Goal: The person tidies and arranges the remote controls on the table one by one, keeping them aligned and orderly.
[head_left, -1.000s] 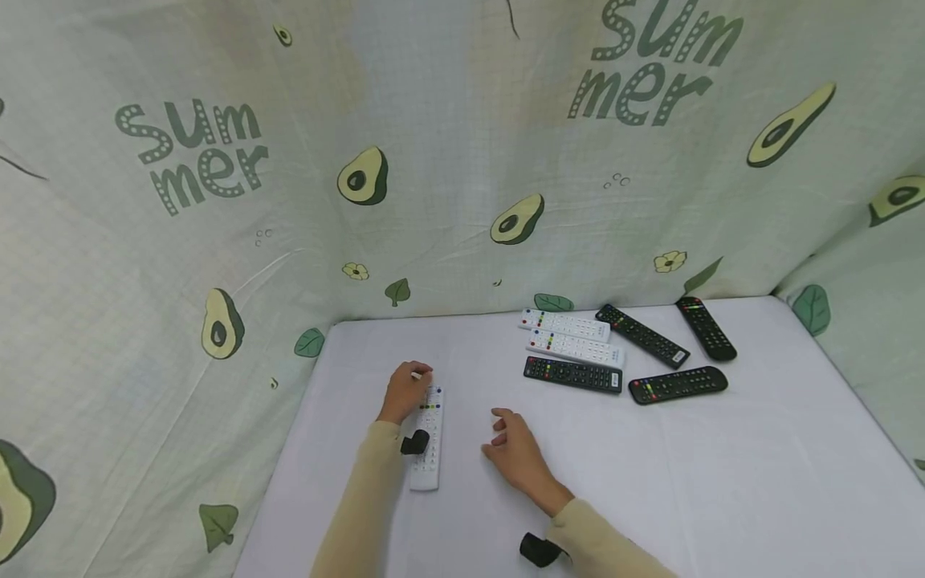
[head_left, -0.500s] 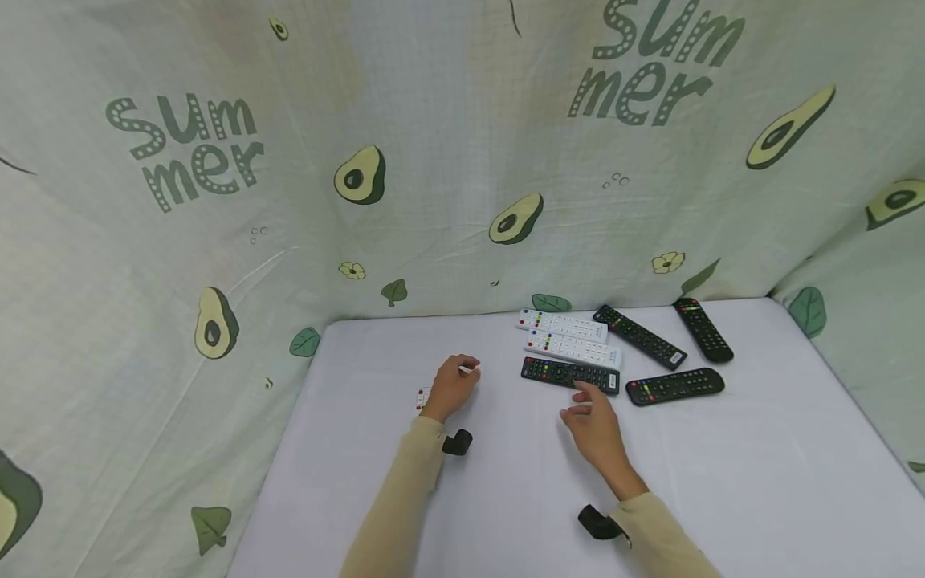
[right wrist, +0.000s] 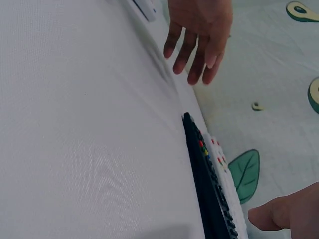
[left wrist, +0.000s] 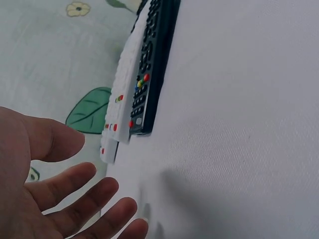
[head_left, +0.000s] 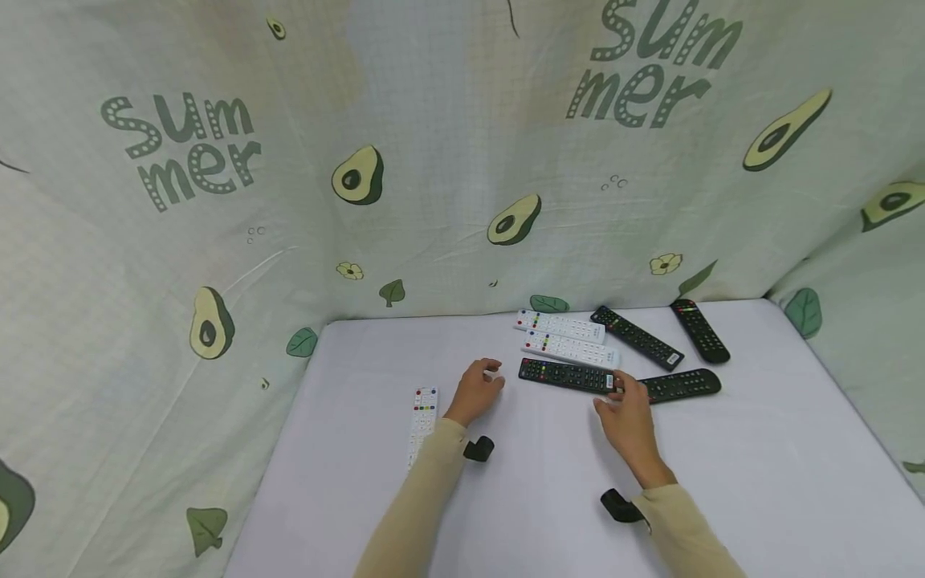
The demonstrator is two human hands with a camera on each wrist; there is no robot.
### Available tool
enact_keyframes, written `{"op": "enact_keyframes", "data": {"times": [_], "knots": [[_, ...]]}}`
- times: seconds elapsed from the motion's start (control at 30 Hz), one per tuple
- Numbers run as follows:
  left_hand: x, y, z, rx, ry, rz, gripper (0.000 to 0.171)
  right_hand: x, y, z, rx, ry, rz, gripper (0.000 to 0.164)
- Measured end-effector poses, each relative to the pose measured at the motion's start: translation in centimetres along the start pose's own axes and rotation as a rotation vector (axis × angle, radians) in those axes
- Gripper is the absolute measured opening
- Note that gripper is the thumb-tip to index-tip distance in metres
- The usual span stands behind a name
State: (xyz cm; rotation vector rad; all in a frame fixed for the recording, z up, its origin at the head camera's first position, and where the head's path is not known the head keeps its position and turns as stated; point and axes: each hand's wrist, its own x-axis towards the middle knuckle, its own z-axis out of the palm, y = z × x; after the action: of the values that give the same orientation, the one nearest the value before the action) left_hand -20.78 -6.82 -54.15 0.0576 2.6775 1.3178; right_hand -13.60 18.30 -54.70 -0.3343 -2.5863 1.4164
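We find the front black remote lying flat on the white table, its coloured buttons toward its left end. At its right end is the right hand, its thumb held apart from its fingers and gripping nothing that we can see; we cannot tell whether a fingertip touches the remote. The right wrist view gives us only the thumb of that hand. A second black remote extends to the right from behind the hand, its left end hidden from us.

Near the front black remote's left end we see the left hand, its fingers loosely bent, holding nothing and clear of every remote. To its left lies a white remote, its lower end covered by the beige left sleeve.

Just behind the front black remote we have two more white remotes, the nearer one alongside the farther one. Right of them a slanted black remote lies at an angle, and beyond it the rightmost black remote. Behind the table we see a pale cloth printed with avocados, leaves and the word "summer".
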Motion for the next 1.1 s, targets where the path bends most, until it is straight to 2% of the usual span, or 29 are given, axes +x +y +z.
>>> {"op": "enact_keyframes", "data": {"times": [0.2,0.4,0.5,0.63,0.77,0.9,1.1], "knots": [[0.0,0.4,1.0,0.025,-0.017,0.006,0.039,0.3,0.3,-0.1,-0.067,-0.065,0.038,0.07],[0.4,0.5,2.2,0.027,-0.035,0.017,0.045,0.5,0.3,-0.2,-0.133,-0.101,0.04,0.072],[0.5,0.4,2.5,0.016,-0.042,0.028,0.046,0.5,0.3,-0.1,-0.123,-0.109,0.048,0.071],[0.7,0.2,2.8,-0.002,-0.058,0.032,0.047,0.4,0.3,0.2,-0.057,-0.121,0.068,0.071],[0.6,0.3,2.8,-0.019,-0.067,0.02,0.048,0.3,0.4,0.5,0.0,-0.114,0.048,0.072],[0.5,0.1,2.8,-0.017,-0.056,0.009,0.048,0.6,0.8,0.7,-0.03,-0.09,0.021,0.071],[0.4,-0.5,3.0,-0.018,-0.017,-0.019,0.047,0.9,0.8,0.7,-0.091,-0.127,0.027,0.062]]}}
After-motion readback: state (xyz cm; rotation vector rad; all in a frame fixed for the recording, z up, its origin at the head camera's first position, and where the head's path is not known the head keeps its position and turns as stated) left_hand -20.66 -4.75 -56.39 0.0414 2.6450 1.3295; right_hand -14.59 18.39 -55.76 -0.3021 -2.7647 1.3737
